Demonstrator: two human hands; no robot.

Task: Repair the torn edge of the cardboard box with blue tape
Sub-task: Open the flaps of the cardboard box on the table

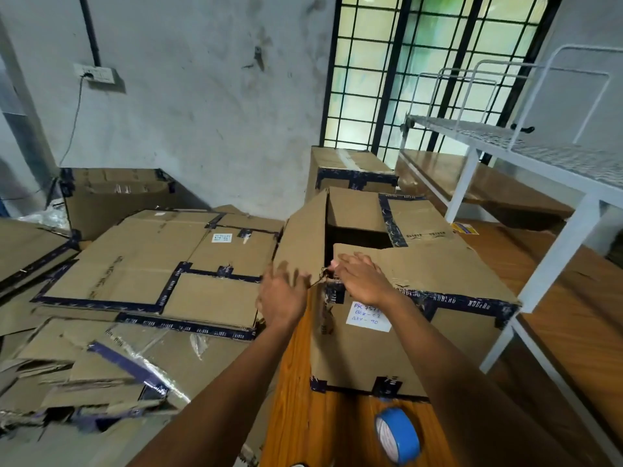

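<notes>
A brown cardboard box (364, 352) with dark printed tape stands on a wooden table (337, 429), its top flaps partly open. The near left top corner of the box is torn (323, 277). My left hand (283, 294) is blurred, fingers spread, against the raised left flap (303, 241) beside the tear. My right hand (360, 276) rests flat on the near flap, fingers straight, just right of the tear. A roll of blue tape (397, 434) stands on the table in front of the box, untouched.
Flattened cardboard boxes (151, 274) lie piled to the left. Another taped box (350, 173) stands behind. A white metal rack (526, 150) rises at the right over more wooden tabletops. A wall and a barred window close the back.
</notes>
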